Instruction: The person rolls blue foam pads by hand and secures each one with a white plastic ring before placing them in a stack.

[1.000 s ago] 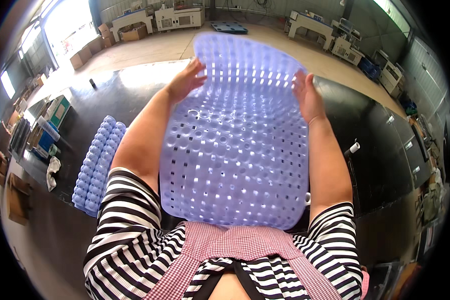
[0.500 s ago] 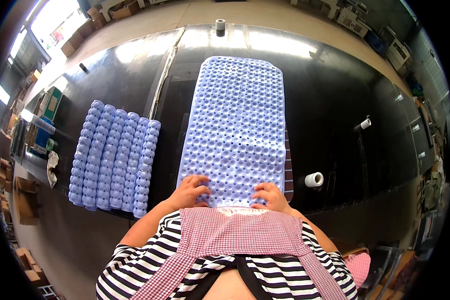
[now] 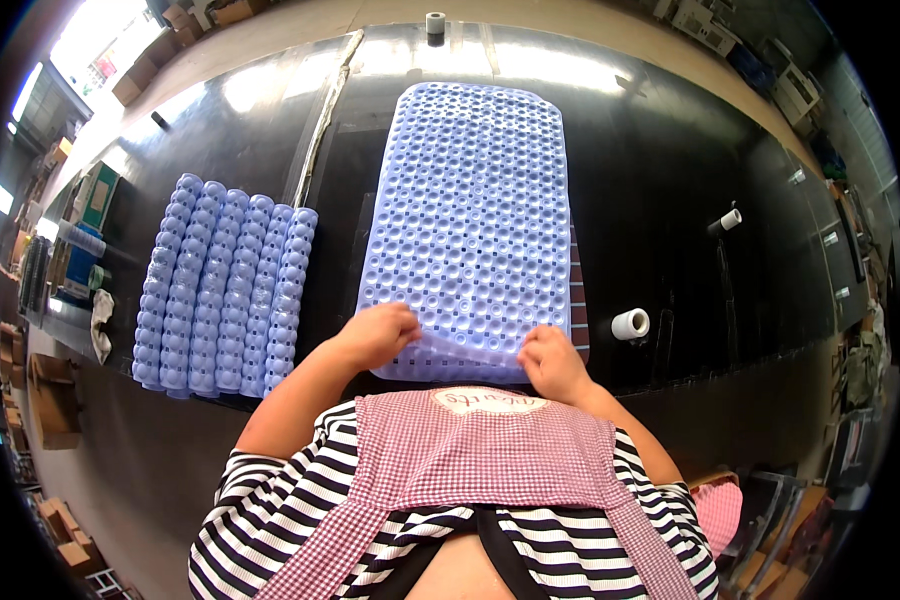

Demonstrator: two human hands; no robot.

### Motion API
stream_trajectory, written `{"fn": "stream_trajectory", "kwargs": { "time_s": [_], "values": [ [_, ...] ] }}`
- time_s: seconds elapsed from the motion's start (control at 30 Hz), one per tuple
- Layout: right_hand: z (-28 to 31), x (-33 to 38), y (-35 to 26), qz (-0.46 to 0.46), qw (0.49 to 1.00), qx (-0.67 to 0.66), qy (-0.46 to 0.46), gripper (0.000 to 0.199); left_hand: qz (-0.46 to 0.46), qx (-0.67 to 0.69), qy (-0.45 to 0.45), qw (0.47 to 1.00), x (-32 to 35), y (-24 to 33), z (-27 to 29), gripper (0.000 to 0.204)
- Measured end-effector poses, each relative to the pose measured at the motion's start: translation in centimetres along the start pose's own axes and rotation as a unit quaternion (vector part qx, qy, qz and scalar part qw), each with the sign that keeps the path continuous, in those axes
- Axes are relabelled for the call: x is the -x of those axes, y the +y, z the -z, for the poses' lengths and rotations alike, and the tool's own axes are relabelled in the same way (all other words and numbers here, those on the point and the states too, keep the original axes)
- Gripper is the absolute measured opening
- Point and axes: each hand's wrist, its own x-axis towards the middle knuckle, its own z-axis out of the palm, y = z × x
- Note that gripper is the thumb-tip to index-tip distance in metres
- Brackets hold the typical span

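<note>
A long pale-blue bath mat (image 3: 470,220) covered in round bumps and small holes lies lengthwise before me on a dark table. Its near edge is curled up into a low fold between my two hands. At the left end of that fold, my left hand (image 3: 378,335) is closed on the mat's edge. My right hand (image 3: 555,366) pinches the edge at the other end. The fingertips are partly hidden, and the rest of the mat lies flat. To the left, several rolled mats (image 3: 225,290) of the same blue lie side by side.
On the right of the black table (image 3: 660,200) lie two white rolls of tape, one near (image 3: 630,324) and one farther off (image 3: 731,219). Another roll (image 3: 435,22) stands at the far edge. Boxes (image 3: 95,205) and a crumpled white cloth (image 3: 102,325) sit at the left edge.
Both hands have moved from resting fingers-down on the mat's near end to gripping its edge, which is now raised and curled away from me. The whole view has shifted slightly.
</note>
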Motion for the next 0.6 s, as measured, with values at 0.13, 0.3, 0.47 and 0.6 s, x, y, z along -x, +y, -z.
{"fn": "stream_trajectory", "kwargs": {
  "time_s": [0.13, 0.3, 0.47, 0.6],
  "values": [
    [-0.3, -1.6, -0.2, -0.068, 0.995, 0.032, 0.063, 0.008, -0.065, -0.151, 0.164, 0.973, -1.1, 0.4, -1.2, 0.014],
    [-1.4, -0.8, 0.3, 0.070, 0.985, 0.123, 0.095, 0.013, -0.143, -0.258, 0.182, 0.938, 0.4, -0.2, -4.0, 0.028],
    [-2.5, 1.3, -0.4, 0.075, 0.989, 0.100, 0.080, 0.021, -0.171, -0.156, 0.250, 0.940, 1.7, -1.6, -5.6, 0.032],
    [-2.6, 1.6, -0.3, 0.082, 0.988, 0.102, 0.086, 0.029, -0.170, -0.185, 0.254, 0.934, 2.9, -1.8, -5.8, 0.032]
  ]
}}
